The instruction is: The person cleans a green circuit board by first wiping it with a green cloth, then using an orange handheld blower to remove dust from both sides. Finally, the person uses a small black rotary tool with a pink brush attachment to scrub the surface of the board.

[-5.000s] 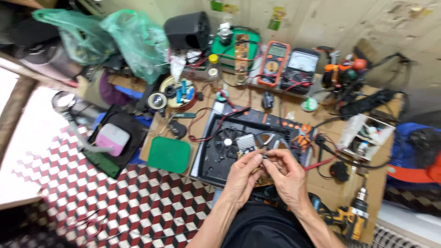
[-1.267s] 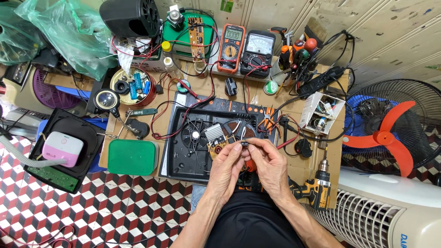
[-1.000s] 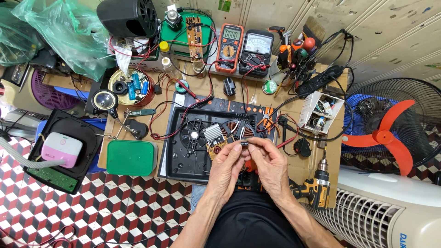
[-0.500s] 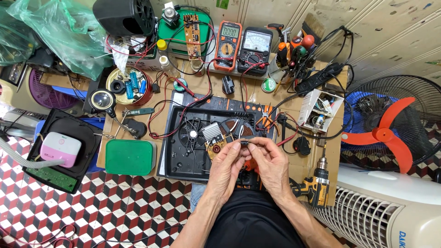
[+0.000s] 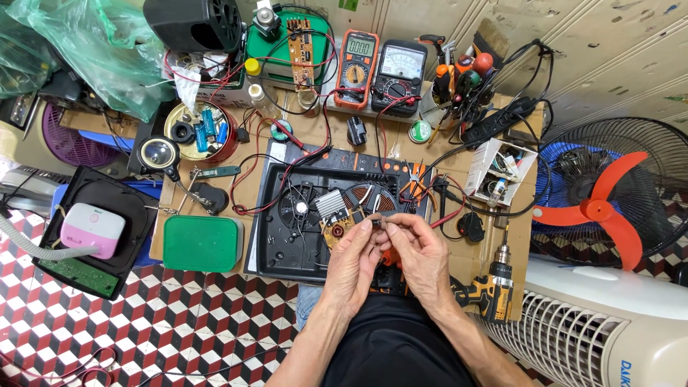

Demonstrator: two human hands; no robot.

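Seen from above, the left hand (image 5: 355, 254) and the right hand (image 5: 423, 251) meet just over the near edge of the opened black appliace casing (image 5: 276, 236), and the fingers (image 5: 367, 229) of both pinch one small dark component (image 5: 378, 226) between their tips; its exact kind is too small to tell. The part is best kept low over the casing, so that if it slips it falls onto the tray rather than onto the chequered floor (image 5: 143, 322), and best gripped by its body rather than by any leads. Directly beyond the fingertips lie the copper coil (image 5: 369, 199), a finned heat sink (image 5: 331, 204) and a small cooling fan (image 5: 297, 206), all inside the casing; red and black leads (image 5: 287, 165) trail across them and could snag a wrist. To the person's left a green lidded box (image 5: 201, 244) rests on the bench (image 5: 459, 258); to the right a cordless drill (image 5: 491, 287) lies at the bench edge. Farther off stand a tin of small parts (image 5: 201, 132), a loose circuit board (image 5: 301, 43), an orange multimeter (image 5: 357, 68) and a black meter (image 5: 400, 68).
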